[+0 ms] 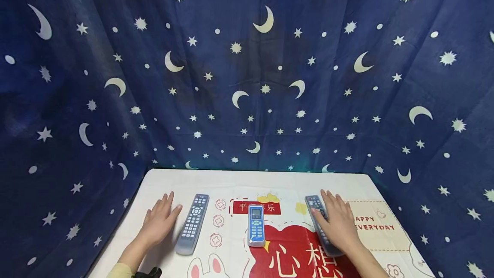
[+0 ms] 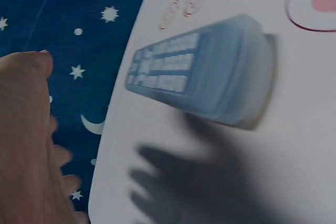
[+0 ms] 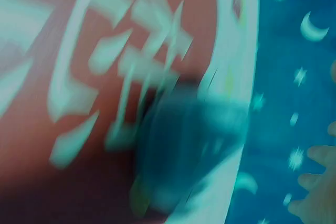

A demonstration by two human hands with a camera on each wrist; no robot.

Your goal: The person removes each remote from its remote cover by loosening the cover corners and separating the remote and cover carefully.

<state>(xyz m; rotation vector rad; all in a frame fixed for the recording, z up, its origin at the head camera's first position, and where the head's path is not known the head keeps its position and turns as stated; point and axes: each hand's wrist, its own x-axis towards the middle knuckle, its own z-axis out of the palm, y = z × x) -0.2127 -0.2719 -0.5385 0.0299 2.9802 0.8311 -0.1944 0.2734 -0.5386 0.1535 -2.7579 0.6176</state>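
Left hand: the left hand [image 1: 159, 220] lies flat near the table's left edge, fingers straight and lightly spread, holding nothing; its thumb side is just beside the left remote, and I cannot tell whether they touch.
Right hand: the right hand [image 1: 339, 220] rests palm-down on the right remote, fingers straight and pointing away from the person, not visibly curled round it.
Key relation: each outer remote lies beside or beneath its own hand, and both run lengthwise away from the person; the left hand would need to shift toward the centre, while the right already covers its remote.
Left remote: the left remote [image 1: 192, 223] is grey with white buttons, its far end tilted slightly toward the centre; in the left wrist view [image 2: 202, 69] it lies flat on the cloth.
Right remote: the right remote [image 1: 317, 209] is dark grey, mostly hidden under the hand, with both ends showing.
Middle remote: the middle remote [image 1: 256, 225] is white and blue with a small screen, well apart from both hands.
Table: the table [image 1: 216, 181] wears a white cloth with red print.
Backdrop: the blue star-and-moon curtain [image 1: 247, 76] hangs behind.
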